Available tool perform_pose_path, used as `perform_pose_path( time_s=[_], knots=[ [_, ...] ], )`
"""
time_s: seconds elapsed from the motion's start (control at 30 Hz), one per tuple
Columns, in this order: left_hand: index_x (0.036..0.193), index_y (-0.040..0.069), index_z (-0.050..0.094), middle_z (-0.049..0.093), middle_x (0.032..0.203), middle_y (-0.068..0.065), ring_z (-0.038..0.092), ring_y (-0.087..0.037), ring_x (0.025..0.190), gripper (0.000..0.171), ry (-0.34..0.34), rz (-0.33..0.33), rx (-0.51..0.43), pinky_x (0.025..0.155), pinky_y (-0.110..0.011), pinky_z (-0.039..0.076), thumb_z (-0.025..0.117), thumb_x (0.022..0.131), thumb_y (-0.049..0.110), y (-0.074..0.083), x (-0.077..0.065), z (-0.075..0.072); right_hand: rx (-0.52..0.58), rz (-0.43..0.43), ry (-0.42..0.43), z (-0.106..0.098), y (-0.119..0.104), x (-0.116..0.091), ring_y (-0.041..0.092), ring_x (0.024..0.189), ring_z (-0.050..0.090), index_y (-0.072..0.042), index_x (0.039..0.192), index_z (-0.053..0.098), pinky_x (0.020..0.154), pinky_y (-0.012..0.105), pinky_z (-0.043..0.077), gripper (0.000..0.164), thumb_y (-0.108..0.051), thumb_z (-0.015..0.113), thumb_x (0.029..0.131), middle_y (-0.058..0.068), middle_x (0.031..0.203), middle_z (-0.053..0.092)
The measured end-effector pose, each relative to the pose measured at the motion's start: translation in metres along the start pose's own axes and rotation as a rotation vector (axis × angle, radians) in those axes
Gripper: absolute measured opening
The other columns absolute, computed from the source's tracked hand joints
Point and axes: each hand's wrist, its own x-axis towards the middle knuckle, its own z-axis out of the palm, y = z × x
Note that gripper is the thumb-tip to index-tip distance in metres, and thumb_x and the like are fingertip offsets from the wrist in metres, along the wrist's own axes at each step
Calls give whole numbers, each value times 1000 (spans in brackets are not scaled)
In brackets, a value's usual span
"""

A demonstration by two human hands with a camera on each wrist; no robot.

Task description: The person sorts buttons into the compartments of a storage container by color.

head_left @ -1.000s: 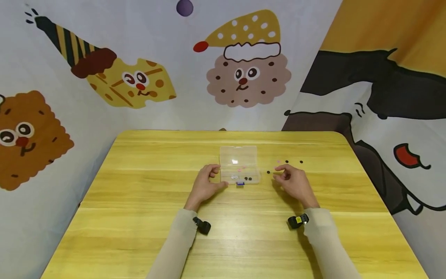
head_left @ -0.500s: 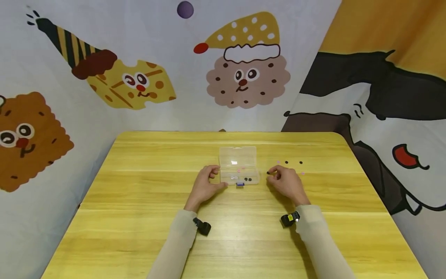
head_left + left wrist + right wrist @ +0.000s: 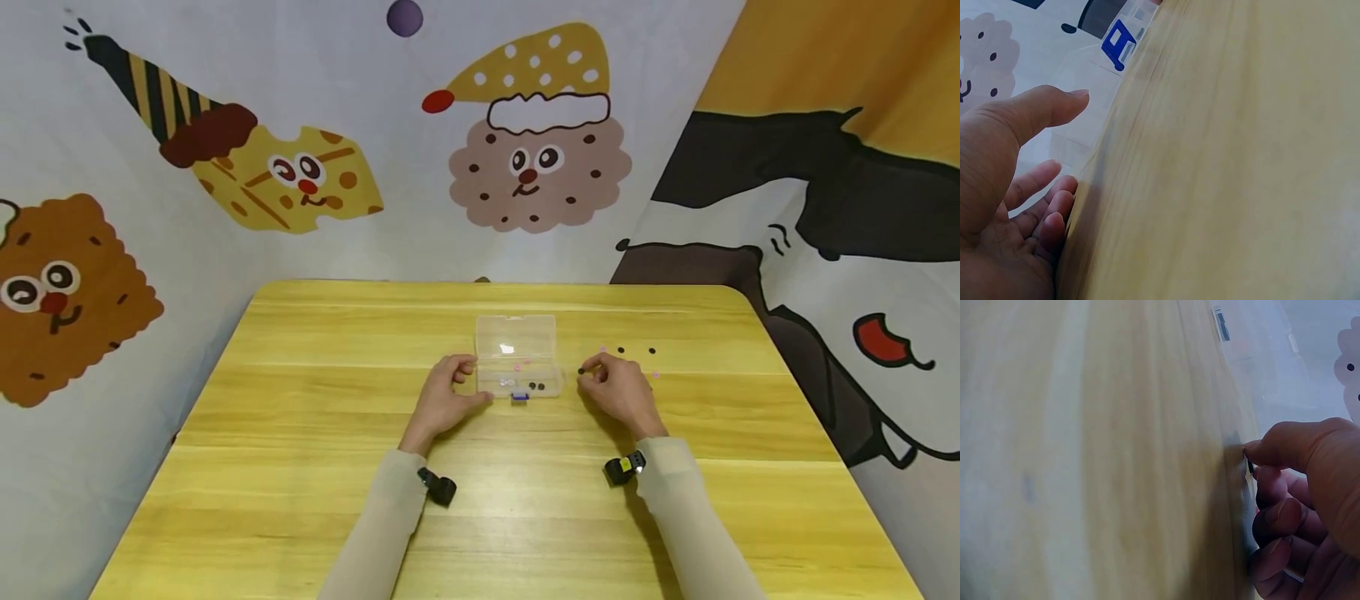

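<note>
A clear plastic box (image 3: 487, 386) lies on the table with its lid (image 3: 516, 335) raised at the back and a blue latch (image 3: 520, 397) in front. Inside it, in separate areas, are clear pieces (image 3: 507, 382), pink pieces (image 3: 517, 367) and black pieces (image 3: 536, 387). My left hand (image 3: 442, 400) holds the box's left end, thumb at the front corner and index finger farther back. Right of the box, my right hand (image 3: 621, 390) pinches a small black disc (image 3: 1249, 465) between thumb and index finger, close to the tabletop.
Beyond the right hand lie more small discs: a black disc (image 3: 621, 350), another black disc (image 3: 652, 351), a pink disc (image 3: 602, 349) and a second pink disc (image 3: 656, 375). The wooden table (image 3: 300, 467) ends at a cartoon-printed cloth (image 3: 420, 250) behind.
My right hand has moved left to the black disc nearest the box and now pinches it. The left hand and the box have stayed in place.
</note>
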Motion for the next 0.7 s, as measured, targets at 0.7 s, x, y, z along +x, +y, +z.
perform_pose_path(
  time_s=[0.7],
  knots=[
    [138, 11, 59, 60, 119, -6, 51, -22, 106, 67, 5, -7, 5, 94, -38, 45, 89, 79, 23, 0, 0, 0, -29, 18, 9, 1, -4, 2, 16, 64, 58, -13, 100, 76, 59, 30, 45, 19, -28, 65, 97, 3, 81, 70]
  ],
)
